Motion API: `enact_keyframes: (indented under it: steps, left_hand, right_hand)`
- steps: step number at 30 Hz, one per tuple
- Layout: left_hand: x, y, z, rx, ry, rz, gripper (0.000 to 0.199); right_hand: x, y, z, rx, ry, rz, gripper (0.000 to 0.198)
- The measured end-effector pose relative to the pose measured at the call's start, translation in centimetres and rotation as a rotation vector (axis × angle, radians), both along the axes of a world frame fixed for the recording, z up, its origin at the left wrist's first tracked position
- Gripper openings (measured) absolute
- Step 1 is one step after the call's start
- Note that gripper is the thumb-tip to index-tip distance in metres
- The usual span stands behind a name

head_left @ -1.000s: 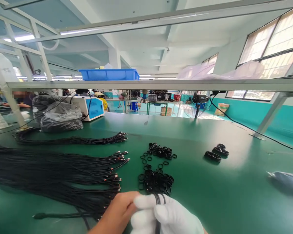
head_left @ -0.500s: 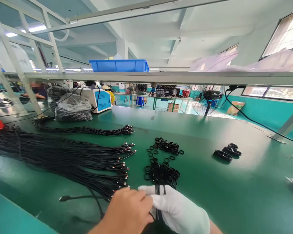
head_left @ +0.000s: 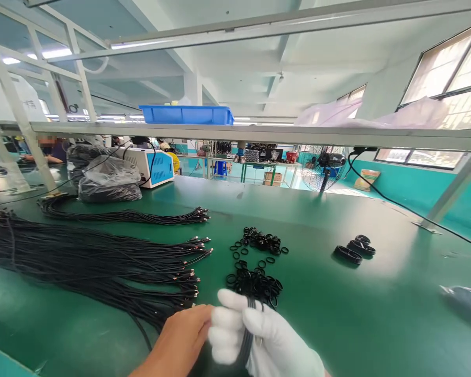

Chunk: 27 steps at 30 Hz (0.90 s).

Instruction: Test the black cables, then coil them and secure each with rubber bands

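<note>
My gloved right hand point(head_left: 259, 335) is clamped on a cable point(head_left: 246, 335) low over the table point(head_left: 337, 314); my bare left hand point(head_left: 180, 340) pinches beside it. A loose grip could let it slip.

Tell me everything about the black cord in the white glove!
The cord is thin, black and looks rubbery, doubled into a few strands. The gloved right hand grips it upright, the strands poking out above the fingers. The bare left hand touches the glove beside it. Its ends are hidden.
</note>
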<state>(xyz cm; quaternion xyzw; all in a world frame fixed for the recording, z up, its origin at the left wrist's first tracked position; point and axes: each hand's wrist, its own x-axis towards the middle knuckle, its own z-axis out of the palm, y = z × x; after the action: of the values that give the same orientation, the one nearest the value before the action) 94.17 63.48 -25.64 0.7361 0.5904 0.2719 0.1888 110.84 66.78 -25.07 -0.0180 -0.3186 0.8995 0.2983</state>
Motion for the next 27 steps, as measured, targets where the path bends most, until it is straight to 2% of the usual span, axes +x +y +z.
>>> enact_keyframes:
  steps: [3,5,10,14,16,18,21,23,25,27]
  left_hand:
    - [0.3,-0.4,-0.4,0.035,0.344,0.167,0.031]
    - [1.0,-0.7,-0.5,0.015,0.455,0.198,0.032]
    - [3.4,-1.2,-1.1,0.039,0.633,0.121,0.029]
    - [3.9,-1.2,-1.3,0.297,0.691,-0.002,0.023]
    - [3.2,-0.8,-0.3,0.448,0.715,-0.102,0.015]
    - [2.1,-0.2,1.6,0.508,0.744,-0.237,0.011]
    - [0.4,1.2,4.4,0.418,0.659,-0.397,0.030]
    - [-0.4,2.1,5.5,0.312,0.544,-0.426,0.029]
    - [-0.8,3.0,5.8,0.203,0.465,-0.450,0.024]
    - [-1.0,3.5,5.6,0.132,0.418,-0.494,0.022]
  right_hand:
    - [0.0,1.1,0.3,0.007,0.009,-0.138,0.027]
    - [0.3,1.8,0.1,0.002,-0.037,-0.206,0.022]
    - [1.1,2.4,-0.5,-0.056,-0.199,-0.379,0.048]
    - [0.7,2.1,-1.0,0.003,-0.325,-0.399,0.055]
    - [0.2,1.9,-1.3,0.043,-0.370,-0.345,0.044]
    - [-0.4,1.5,-1.5,0.078,-0.331,-0.218,0.027]
    - [-0.8,0.9,-1.6,0.078,-0.204,0.034,0.024]
    - [-0.8,0.5,-1.7,0.016,-0.199,0.187,0.027]
    - [-0.7,0.1,-1.9,-0.045,-0.238,0.269,0.034]
    - [-0.7,-0.1,-2.3,-0.056,-0.289,0.262,0.036]
